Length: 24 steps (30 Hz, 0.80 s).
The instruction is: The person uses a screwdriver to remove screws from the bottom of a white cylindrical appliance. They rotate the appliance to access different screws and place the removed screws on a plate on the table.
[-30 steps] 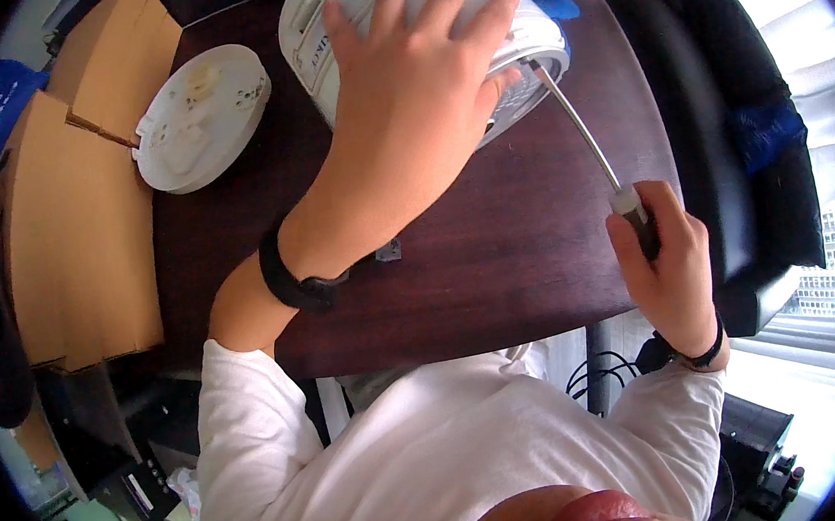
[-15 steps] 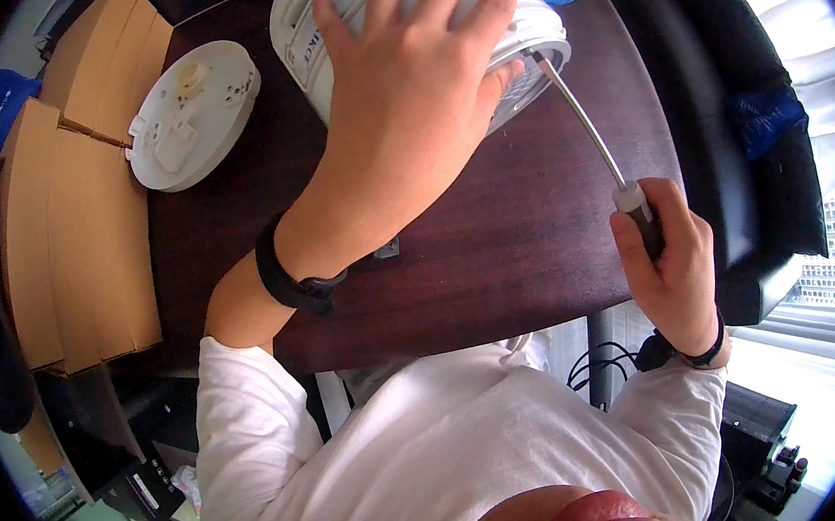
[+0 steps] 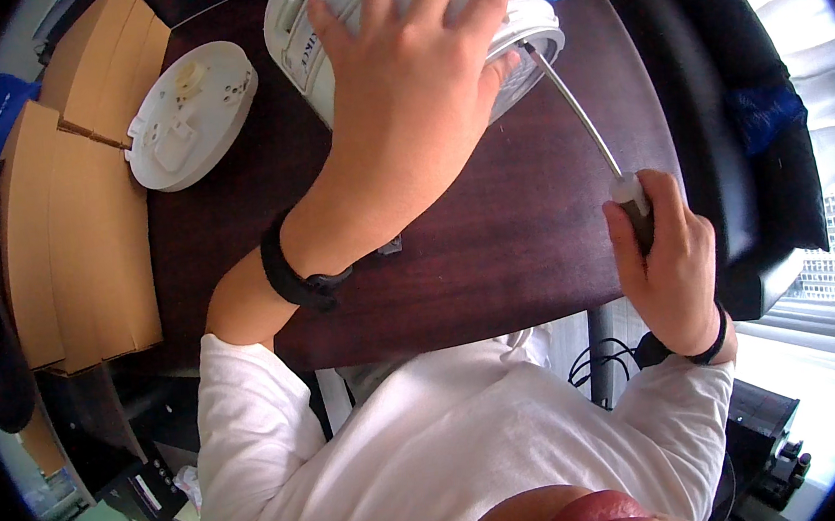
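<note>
A white rounded appliance (image 3: 336, 42), with a panel and slots on its wall, lies on its side at the far edge of the dark table. My left hand (image 3: 414, 70) is spread across it, and the thumb bends over the rim of its right end. My right hand (image 3: 674, 266) is wrapped round the grey handle of a screwdriver (image 3: 580, 119). The long steel shaft slants up to the left, and its dark tip meets the inner edge of that rim. What the tip touches is too small to make out.
A round white cover (image 3: 196, 151) with a yellowish ring and several small dark pieces lies at the left. Beside it stand cardboard boxes (image 3: 98, 231). A small grey piece (image 3: 391, 246) sits by my left wrist. A black couch (image 3: 717, 131) borders the table's right side.
My right hand and the screwdriver handle have shifted slightly up and left. The appliance has moved a little to the left with my left hand on it. The tip stays at the rim.
</note>
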Each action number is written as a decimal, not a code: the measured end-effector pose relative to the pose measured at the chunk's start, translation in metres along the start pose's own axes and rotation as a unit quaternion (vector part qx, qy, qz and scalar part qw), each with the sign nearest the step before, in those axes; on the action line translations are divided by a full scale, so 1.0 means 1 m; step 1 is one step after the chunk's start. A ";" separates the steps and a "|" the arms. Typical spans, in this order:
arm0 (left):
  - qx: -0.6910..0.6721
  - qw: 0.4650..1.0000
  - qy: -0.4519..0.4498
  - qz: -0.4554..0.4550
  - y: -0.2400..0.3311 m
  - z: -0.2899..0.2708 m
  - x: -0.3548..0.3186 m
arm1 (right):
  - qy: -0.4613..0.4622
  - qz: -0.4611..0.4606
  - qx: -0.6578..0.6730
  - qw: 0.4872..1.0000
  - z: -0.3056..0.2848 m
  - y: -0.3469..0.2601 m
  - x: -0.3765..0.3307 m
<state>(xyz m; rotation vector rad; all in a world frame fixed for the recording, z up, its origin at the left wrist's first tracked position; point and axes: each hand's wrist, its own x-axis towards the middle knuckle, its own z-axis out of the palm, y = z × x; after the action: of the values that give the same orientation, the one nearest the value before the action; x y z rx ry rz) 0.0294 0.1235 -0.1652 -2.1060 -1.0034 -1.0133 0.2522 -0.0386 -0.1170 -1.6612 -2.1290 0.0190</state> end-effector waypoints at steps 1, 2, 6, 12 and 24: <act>-0.005 1.000 0.002 -0.002 0.001 0.001 0.000 | 0.004 -0.006 -0.017 1.000 -0.002 -0.001 0.001; -0.006 1.000 0.016 -0.002 0.000 0.003 -0.001 | 0.010 -0.015 -0.033 0.999 -0.004 -0.002 0.003; 0.002 0.997 0.082 0.005 -0.005 0.023 -0.006 | 0.050 -0.042 -0.126 0.990 0.002 -0.002 0.002; -0.060 0.991 -0.060 -0.101 0.031 -0.037 0.014 | 0.111 -0.111 -0.235 0.959 -0.002 0.020 0.008; -0.061 0.991 -0.067 -0.099 0.030 -0.035 0.015 | 0.017 -0.067 0.134 0.989 -0.024 0.052 0.030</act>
<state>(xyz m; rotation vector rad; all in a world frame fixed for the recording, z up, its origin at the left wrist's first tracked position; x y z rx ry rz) 0.0470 0.0871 -0.1394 -2.2325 -1.2661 -1.0634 0.3031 -0.0019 -0.0996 -1.3552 -2.1032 0.2246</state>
